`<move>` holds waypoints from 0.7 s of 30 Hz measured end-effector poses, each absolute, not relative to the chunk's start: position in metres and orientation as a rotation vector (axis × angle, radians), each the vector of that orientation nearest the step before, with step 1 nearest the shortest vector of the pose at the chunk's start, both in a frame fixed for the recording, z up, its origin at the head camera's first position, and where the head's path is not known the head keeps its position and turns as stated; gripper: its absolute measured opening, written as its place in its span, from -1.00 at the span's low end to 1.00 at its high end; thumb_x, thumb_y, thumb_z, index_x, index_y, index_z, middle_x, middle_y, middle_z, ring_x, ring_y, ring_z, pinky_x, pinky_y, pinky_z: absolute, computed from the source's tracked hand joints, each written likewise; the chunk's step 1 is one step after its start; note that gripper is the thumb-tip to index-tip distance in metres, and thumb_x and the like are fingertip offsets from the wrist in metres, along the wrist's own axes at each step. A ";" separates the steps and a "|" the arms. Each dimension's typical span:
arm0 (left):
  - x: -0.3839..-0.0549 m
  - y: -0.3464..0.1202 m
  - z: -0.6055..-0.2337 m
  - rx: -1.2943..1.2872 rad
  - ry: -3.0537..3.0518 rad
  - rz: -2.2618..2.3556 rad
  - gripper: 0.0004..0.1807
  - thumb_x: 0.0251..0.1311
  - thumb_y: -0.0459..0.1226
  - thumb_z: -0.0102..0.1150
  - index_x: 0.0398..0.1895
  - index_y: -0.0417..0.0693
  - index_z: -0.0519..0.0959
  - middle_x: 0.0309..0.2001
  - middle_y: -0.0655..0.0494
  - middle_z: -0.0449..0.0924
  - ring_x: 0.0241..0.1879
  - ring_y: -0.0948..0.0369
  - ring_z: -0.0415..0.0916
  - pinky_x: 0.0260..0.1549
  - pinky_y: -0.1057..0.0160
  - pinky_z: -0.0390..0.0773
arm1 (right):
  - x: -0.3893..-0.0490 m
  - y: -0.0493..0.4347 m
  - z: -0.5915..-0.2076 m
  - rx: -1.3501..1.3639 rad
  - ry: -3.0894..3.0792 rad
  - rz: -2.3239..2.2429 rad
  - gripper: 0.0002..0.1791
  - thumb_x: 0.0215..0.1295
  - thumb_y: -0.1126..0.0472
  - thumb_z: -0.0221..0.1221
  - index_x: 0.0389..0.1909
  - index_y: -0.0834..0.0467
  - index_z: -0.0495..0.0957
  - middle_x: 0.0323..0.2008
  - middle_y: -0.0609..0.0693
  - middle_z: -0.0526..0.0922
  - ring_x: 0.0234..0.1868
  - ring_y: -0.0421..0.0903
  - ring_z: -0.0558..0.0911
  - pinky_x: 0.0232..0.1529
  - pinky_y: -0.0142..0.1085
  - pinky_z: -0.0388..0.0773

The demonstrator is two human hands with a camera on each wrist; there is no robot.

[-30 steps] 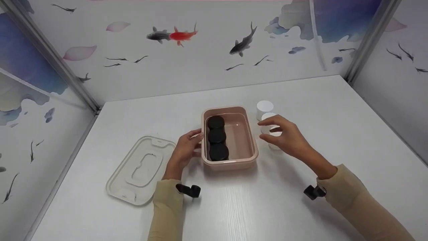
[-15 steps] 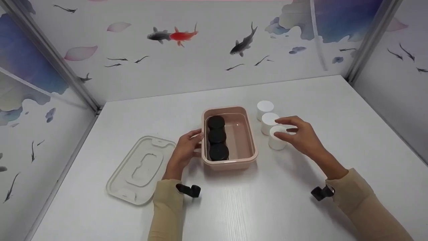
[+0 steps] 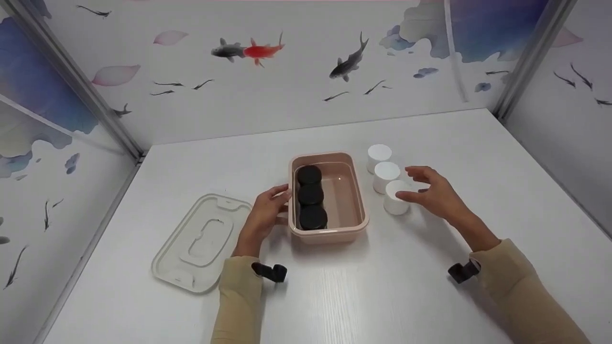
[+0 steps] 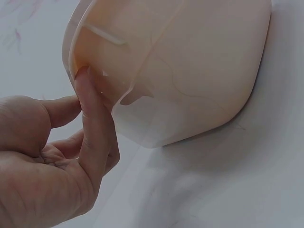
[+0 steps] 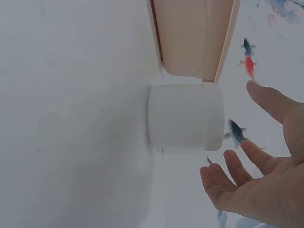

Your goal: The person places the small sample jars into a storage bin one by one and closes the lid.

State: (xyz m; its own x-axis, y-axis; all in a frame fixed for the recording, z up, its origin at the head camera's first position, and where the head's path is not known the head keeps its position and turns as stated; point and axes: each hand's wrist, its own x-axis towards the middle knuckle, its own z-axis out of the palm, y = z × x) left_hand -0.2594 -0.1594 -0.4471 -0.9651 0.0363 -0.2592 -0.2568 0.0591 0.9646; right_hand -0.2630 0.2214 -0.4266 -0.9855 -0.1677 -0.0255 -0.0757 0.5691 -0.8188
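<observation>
A pink rectangular box (image 3: 345,200) stands on the table with three black-lidded round containers (image 3: 311,194) in a row along its left inner side. My left hand (image 3: 265,210) pinches the box's left rim; in the left wrist view its fingertip lies under the rim of the box (image 4: 190,76). Three white round jars (image 3: 387,177) stand upright in a slanting row right of the box. My right hand (image 3: 432,193) hovers beside the nearest jar (image 5: 185,116), thumb and fingers spread apart, holding nothing. In the right wrist view the fingers are off the jar.
A pale translucent lid (image 3: 201,243) lies flat on the table left of the box, partly under the left forearm. White walls with painted fish (image 3: 349,62) enclose the table (image 3: 330,306) at the back and sides.
My right hand has drawn back to the right, from the gap between box and jars to the jars' right side. The left hand, box and jars have stayed in place.
</observation>
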 end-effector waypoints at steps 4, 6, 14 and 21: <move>-0.261 -0.160 -0.448 -0.220 2.121 1.999 -0.51 0.46 -0.13 0.10 0.39 -0.04 0.42 0.18 -0.12 0.62 -0.11 0.14 0.68 -0.36 0.23 0.68 | -0.266 0.223 -0.432 -0.168 2.666 -1.356 -0.02 0.18 -0.11 0.41 0.49 0.17 0.17 0.47 0.27 0.25 0.51 0.28 0.21 0.40 0.24 0.27; -0.262 -0.160 -0.448 -0.222 2.129 1.997 -0.52 0.46 -0.12 0.09 0.38 -0.03 0.43 0.17 -0.11 0.63 -0.10 0.13 0.68 -0.36 0.23 0.68 | -0.268 0.223 -0.434 -0.168 2.656 -1.352 -0.01 0.16 -0.11 0.42 0.49 0.18 0.16 0.48 0.26 0.25 0.51 0.28 0.20 0.41 0.25 0.25; -0.261 -0.159 -0.447 -0.210 2.112 2.019 -0.50 0.46 -0.14 0.09 0.40 -0.08 0.41 0.17 -0.13 0.63 -0.15 0.16 0.68 -0.41 0.26 0.65 | -0.269 0.221 -0.442 -0.206 2.639 -1.288 -0.08 0.19 0.05 0.42 0.47 0.23 0.18 0.47 0.29 0.26 0.48 0.32 0.25 0.39 0.28 0.25; -0.260 -0.159 -0.447 -0.220 2.116 2.024 -0.52 0.47 -0.15 0.09 0.38 -0.06 0.42 0.15 -0.14 0.63 -0.22 0.19 0.66 -0.44 0.28 0.64 | -0.270 0.222 -0.445 -0.223 2.627 -1.313 -0.12 0.19 0.00 0.42 0.42 0.23 0.24 0.44 0.29 0.30 0.46 0.30 0.28 0.40 0.29 0.22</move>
